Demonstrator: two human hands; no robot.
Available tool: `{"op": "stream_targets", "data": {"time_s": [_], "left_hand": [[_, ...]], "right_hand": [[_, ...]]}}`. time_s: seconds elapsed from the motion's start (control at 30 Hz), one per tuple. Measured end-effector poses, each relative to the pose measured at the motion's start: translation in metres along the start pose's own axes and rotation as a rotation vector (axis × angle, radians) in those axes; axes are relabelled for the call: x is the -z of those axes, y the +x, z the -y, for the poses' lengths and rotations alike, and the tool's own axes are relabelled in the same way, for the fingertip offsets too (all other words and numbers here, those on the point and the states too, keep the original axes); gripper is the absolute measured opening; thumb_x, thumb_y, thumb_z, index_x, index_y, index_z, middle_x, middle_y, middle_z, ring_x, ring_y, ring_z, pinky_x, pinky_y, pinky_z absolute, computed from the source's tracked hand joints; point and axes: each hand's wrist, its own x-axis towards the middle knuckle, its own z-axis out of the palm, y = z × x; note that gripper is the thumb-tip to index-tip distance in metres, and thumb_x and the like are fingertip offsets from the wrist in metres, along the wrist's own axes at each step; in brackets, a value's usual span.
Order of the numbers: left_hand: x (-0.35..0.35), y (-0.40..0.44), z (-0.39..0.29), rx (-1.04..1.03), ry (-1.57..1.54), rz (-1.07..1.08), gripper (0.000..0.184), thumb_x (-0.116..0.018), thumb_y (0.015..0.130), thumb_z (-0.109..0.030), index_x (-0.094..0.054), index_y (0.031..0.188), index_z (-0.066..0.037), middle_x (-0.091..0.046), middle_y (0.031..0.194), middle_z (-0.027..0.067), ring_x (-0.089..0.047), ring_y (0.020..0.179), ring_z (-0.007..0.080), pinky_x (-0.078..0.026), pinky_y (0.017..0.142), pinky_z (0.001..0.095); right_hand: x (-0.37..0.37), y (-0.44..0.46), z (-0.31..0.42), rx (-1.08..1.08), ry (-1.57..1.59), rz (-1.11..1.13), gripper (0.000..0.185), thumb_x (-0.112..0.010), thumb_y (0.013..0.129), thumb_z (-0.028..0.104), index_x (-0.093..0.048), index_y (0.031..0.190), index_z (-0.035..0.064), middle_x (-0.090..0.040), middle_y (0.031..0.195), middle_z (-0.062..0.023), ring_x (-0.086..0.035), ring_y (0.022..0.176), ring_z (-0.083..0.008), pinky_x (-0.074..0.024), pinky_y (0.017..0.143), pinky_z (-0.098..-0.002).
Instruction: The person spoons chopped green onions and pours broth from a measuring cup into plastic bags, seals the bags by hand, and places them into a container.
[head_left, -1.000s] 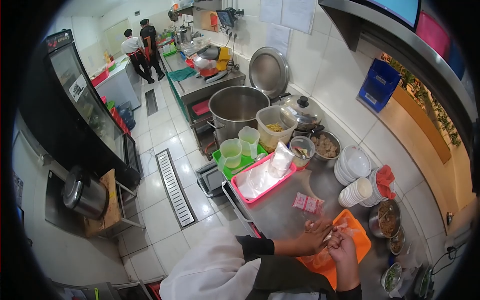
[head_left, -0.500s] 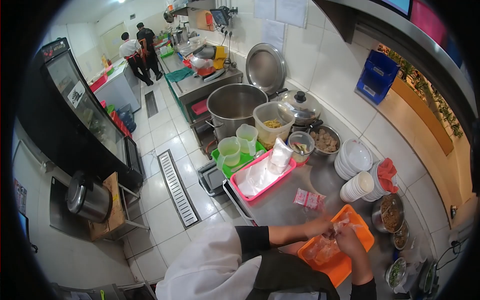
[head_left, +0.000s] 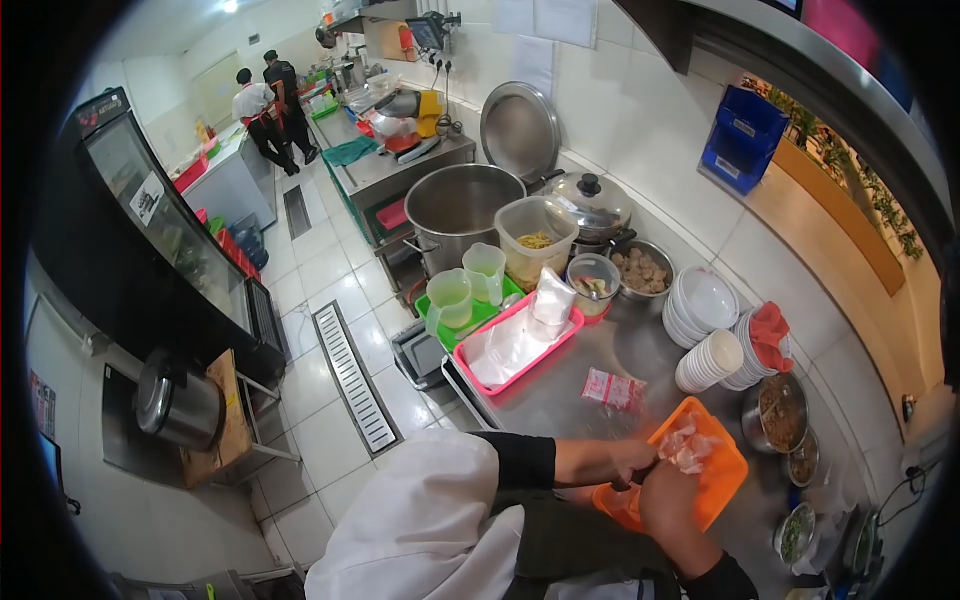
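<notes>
My left hand and my right hand meet over the near-left part of an orange tray. Fingers of both hands are curled close together around something small and dark that I cannot make out. Clear plastic bags lie in the far part of the tray. Beyond my left hand, a pink-and-white packet rests flat on the steel counter. A pink tray with clear plastic sheets and a plastic roll stands farther off.
Stacked white bowls, paper cups and metal bowls of food line the right side. Behind are a large pot, a green tray with jugs and a lidded pan. Two people stand far back.
Both hands have moved nearer to my body, away from the plastic bags, which now show in the tray's far part. The view has shifted slightly.
</notes>
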Motion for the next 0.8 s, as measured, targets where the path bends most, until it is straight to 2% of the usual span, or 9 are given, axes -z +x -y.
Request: {"op": "stream_targets", "data": {"time_s": [0.13, 0.27, 0.33, 0.4, 0.5, 0.63, 0.7, 0.77, 0.8], "left_hand": [[-0.007, -0.030, -0.009, -0.296, 0.236, 0.211, 0.007, -0.058, 0.083, -0.013, -0.064, 0.083, -0.008, -0.059, 0.076, -0.0041, -0.056, 0.070, 0.0118, -0.043, 0.056, 0.0324], [-0.025, -0.008, -0.018, 0.018, -0.158, -0.014, 0.010, -0.055, 0.084, -0.011, -0.062, 0.087, -0.004, -0.055, 0.081, -0.0059, -0.050, 0.072, 0.0071, -0.041, 0.056, 0.0257], [-0.010, -0.039, -0.030, -0.348, 0.447, 0.204, 0.013, -0.052, 0.086, -0.011, -0.061, 0.091, -0.003, -0.058, 0.088, -0.0044, -0.054, 0.079, 0.0072, -0.043, 0.061, 0.0242], [-0.017, -0.082, -0.050, -0.569, 0.689, 0.300, 0.016, -0.049, 0.088, -0.012, -0.060, 0.094, -0.002, -0.059, 0.091, -0.0022, -0.055, 0.082, 0.0079, -0.044, 0.064, 0.0237], [-0.041, -0.111, -0.061, -0.684, 0.534, 0.308, 0.022, -0.045, 0.092, -0.016, -0.059, 0.102, -0.003, -0.056, 0.091, -0.0010, -0.051, 0.081, 0.0086, -0.041, 0.068, 0.0242], [-0.038, -0.098, -0.065, -0.840, 0.730, 0.295, 0.027, -0.037, 0.097, -0.017, -0.061, 0.106, -0.008, -0.055, 0.093, -0.0026, -0.047, 0.081, 0.0073, -0.038, 0.071, 0.0256], [-0.035, -0.085, -0.068, -0.872, 0.910, 0.266, 0.027, -0.036, 0.095, -0.014, -0.062, 0.102, -0.009, -0.058, 0.092, -0.0010, -0.049, 0.078, 0.0079, -0.039, 0.069, 0.0267], [-0.038, -0.080, -0.078, -0.852, 1.018, 0.294, 0.026, -0.038, 0.093, -0.013, -0.064, 0.095, -0.011, -0.060, 0.089, 0.0007, -0.051, 0.073, 0.0086, -0.039, 0.065, 0.0277], [-0.044, -0.050, -0.079, -0.558, 0.784, 0.146, 0.021, -0.044, 0.090, -0.011, -0.064, 0.094, -0.007, -0.062, 0.090, 0.0020, -0.054, 0.076, 0.0100, -0.041, 0.067, 0.0271]], "right_hand": [[-0.004, -0.012, 0.007, -0.120, 0.028, 0.025, 0.032, -0.060, 0.083, 0.020, -0.051, 0.104, -0.0013, -0.065, 0.081, -0.0190, -0.067, 0.073, -0.0341, -0.0526, 0.066, -0.0427], [0.000, -0.010, 0.008, -0.249, 0.136, 0.023, 0.034, -0.056, 0.086, 0.020, -0.044, 0.110, -0.0006, -0.064, 0.086, -0.0207, -0.066, 0.078, -0.0355, -0.0518, 0.070, -0.0445], [0.005, -0.012, 0.008, -0.263, 0.244, -0.037, 0.030, -0.053, 0.088, 0.017, -0.043, 0.111, 0.0001, -0.064, 0.089, -0.0218, -0.065, 0.083, -0.0373, -0.0514, 0.071, -0.0445], [0.007, -0.014, 0.005, -0.245, 0.392, -0.151, 0.026, -0.049, 0.090, 0.013, -0.043, 0.112, 0.0011, -0.063, 0.092, -0.0226, -0.064, 0.088, -0.0395, -0.0511, 0.071, -0.0442], [-0.020, -0.011, -0.011, -0.225, 0.501, -0.335, 0.026, -0.039, 0.098, 0.017, -0.042, 0.119, 0.0012, -0.065, 0.098, -0.0181, -0.065, 0.086, -0.0376, -0.0498, 0.070, -0.0472], [-0.039, 0.001, -0.028, -0.256, 1.189, -0.558, 0.015, -0.044, 0.098, 0.015, -0.049, 0.103, 0.0025, -0.054, 0.075, -0.0066, -0.056, 0.065, -0.0223, -0.0454, 0.060, -0.0339], [-0.029, -0.010, -0.038, -0.522, 1.637, -0.261, 0.016, -0.042, 0.100, 0.018, -0.050, 0.098, 0.0039, -0.043, 0.065, 0.0004, -0.043, 0.051, -0.0121, -0.0388, 0.052, -0.0277], [-0.018, -0.014, -0.034, -0.533, 2.105, -0.249, 0.016, -0.041, 0.101, 0.018, -0.048, 0.094, 0.0059, -0.033, 0.061, 0.0020, -0.029, 0.047, -0.0086, -0.0301, 0.048, -0.0246], [-0.015, -0.015, -0.033, -0.531, 2.341, -0.237, 0.017, -0.040, 0.101, 0.018, -0.047, 0.092, 0.0069, -0.028, 0.059, 0.0028, -0.023, 0.045, -0.0068, -0.0257, 0.046, -0.0231]]}}
